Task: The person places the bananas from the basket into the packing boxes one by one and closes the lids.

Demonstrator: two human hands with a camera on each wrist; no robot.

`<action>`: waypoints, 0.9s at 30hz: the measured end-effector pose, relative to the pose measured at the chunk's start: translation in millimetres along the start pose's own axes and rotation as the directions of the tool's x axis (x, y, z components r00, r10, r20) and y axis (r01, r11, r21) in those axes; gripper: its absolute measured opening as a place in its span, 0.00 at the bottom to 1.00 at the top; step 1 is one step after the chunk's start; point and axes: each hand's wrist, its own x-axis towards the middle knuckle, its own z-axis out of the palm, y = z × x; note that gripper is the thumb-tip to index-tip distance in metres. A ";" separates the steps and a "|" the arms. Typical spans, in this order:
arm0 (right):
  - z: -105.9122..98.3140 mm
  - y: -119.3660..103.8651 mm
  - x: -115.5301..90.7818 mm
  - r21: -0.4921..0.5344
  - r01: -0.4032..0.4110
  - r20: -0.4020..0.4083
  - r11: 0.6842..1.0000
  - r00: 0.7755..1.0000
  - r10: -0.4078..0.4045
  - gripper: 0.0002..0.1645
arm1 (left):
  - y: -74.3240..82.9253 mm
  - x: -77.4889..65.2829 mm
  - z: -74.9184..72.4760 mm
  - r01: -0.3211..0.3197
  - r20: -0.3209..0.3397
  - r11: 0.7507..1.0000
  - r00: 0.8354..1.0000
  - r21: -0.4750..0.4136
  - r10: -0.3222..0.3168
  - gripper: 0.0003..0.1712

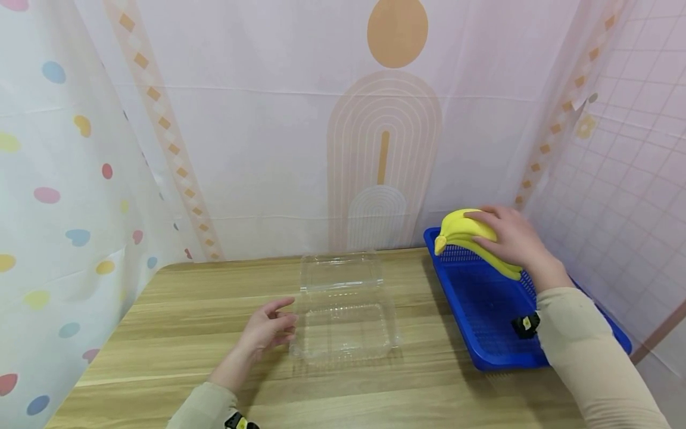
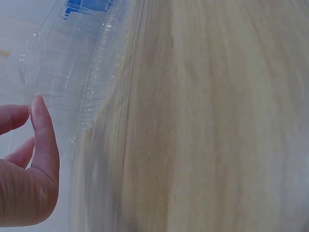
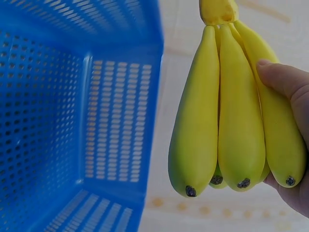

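A bunch of yellow bananas (image 1: 465, 230) is gripped from above by my right hand (image 1: 509, 236), held over the blue plastic basket (image 1: 465, 333). In the right wrist view the thumb lies along one side of the bananas (image 3: 241, 111), whose dark tips show. A clear plastic clamshell box (image 1: 345, 325) lies with its lid folded back on the table. Beside the left edge of that box, my left hand (image 1: 266, 328) has its fingers relaxed and holds nothing. Whether its fingertips touch the clear box (image 2: 72, 72) cannot be told.
The wooden table (image 1: 177, 333) bears both the clear box and the basket. A patterned curtain (image 1: 257, 149) hangs behind the table's back edge, with a dotted curtain (image 1: 64, 149) at the left. The basket's perforated walls (image 3: 118, 121) rise around its floor.
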 end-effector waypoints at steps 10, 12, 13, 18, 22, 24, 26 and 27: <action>0.3 -32.8 10.0 -0.021 0.097 -0.067 0.995 0.993 -0.098 0.29 | 1.3 -0.2 0.6 0.005 -0.013 1.000 1.000 -0.004 -0.005 0.35; 1.2 -39.0 11.8 -0.023 0.122 -0.084 0.992 0.989 -0.124 0.29 | 1.6 -0.6 0.8 0.005 -0.010 1.000 1.000 -0.002 -0.005 0.35; 1.5 -42.0 12.8 -0.024 0.133 -0.092 0.991 0.987 -0.134 0.29 | 1.6 -0.8 0.8 0.004 -0.008 1.000 1.000 0.001 -0.004 0.35; 3.7 -56.3 17.8 -0.027 0.157 -0.112 0.987 0.981 -0.160 0.29 | 1.7 0.0 1.3 0.003 -0.006 1.000 1.000 0.001 -0.003 0.35; 7.2 -67.2 20.4 -0.034 0.166 -0.111 0.986 0.979 -0.169 0.30 | 1.6 1.8 1.0 0.005 -0.010 1.000 1.000 -0.002 -0.005 0.34; 9.3 -72.5 21.8 -0.035 0.174 -0.106 0.984 0.978 -0.177 0.31 | 1.3 2.5 0.7 0.006 -0.011 1.000 1.000 -0.003 -0.006 0.34; 12.0 -77.5 23.7 -0.036 0.185 -0.104 0.982 0.977 -0.188 0.31 | 1.2 2.7 0.4 0.007 -0.012 1.000 1.000 -0.004 -0.007 0.34; 13.4 -80.0 24.8 -0.036 0.192 -0.105 0.981 0.975 -0.195 0.31 | 1.2 2.7 0.2 0.008 -0.013 1.000 1.000 -0.004 -0.008 0.34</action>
